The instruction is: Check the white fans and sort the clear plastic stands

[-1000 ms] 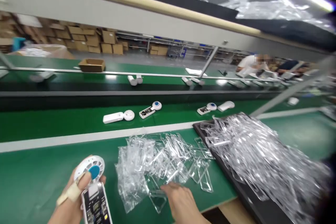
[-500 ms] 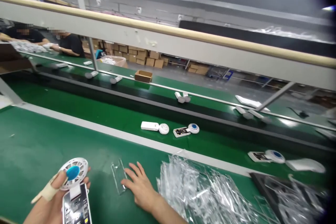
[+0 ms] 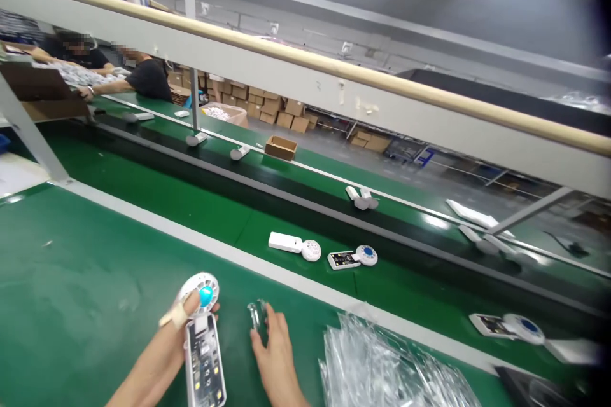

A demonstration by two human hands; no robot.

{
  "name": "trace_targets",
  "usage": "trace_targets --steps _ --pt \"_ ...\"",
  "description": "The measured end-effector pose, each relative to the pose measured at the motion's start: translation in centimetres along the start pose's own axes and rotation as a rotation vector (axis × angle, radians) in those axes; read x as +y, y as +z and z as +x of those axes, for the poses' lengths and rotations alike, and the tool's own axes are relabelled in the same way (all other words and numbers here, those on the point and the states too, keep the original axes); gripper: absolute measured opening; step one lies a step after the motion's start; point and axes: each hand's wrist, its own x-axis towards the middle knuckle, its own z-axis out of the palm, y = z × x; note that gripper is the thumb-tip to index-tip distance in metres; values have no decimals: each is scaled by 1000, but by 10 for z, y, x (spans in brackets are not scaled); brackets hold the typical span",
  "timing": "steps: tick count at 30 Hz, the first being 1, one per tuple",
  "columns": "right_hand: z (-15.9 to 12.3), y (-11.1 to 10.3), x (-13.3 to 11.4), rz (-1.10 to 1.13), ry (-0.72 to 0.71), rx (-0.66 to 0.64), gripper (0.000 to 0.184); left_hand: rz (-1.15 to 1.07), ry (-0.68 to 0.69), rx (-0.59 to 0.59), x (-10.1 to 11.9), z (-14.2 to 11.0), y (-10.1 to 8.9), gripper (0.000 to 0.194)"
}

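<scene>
My left hand is closed round the slotted head of a white handheld fan. The thumb, with a pale wrap at its base, presses by the blue centre. Its handle lies open toward me, baring a dark circuit board with small yellow parts. Just to the right, my right hand pinches a clear plastic piece between thumb and fingers, low over the green table. Part of that piece is hidden by the fingers. A heap of similar clear plastic pieces lies right of this hand.
On the green belt beyond the pale edge strip lie a closed white fan and open ones. A small cardboard box stands on the far side. A rail crosses ahead. Two people sit far left.
My right hand has closed on the clear plastic piece, which now stands tilted. My left hand has brought the fan closer to it. The view has shifted.
</scene>
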Motion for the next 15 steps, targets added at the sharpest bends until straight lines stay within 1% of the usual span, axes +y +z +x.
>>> trace_targets --steps 1,3,5,6,8,10,13,15 --pt "-2 -1 -1 85 -27 48 51 13 -5 -47 2 4 2 75" --pt "-8 -4 -12 207 -127 129 55 18 -14 -114 4 11 7 78" --pt "-15 -5 -31 237 -213 168 61 -11 -28 -135 4 13 13 78" --pt "-17 -4 -40 223 -225 177 63 -22 -36 -140 3 13 17 79" --pt "-19 0 -55 163 -198 193 66 -32 -26 -154 1 11 25 81" --pt "-20 4 -62 87 -145 211 70 -19 11 -182 0 7 33 80" --pt "-21 6 -63 1 -92 220 79 -8 63 -210 3 2 42 79" --pt "-22 3 -61 51 -72 150 79 4 88 -224 8 0 47 82"
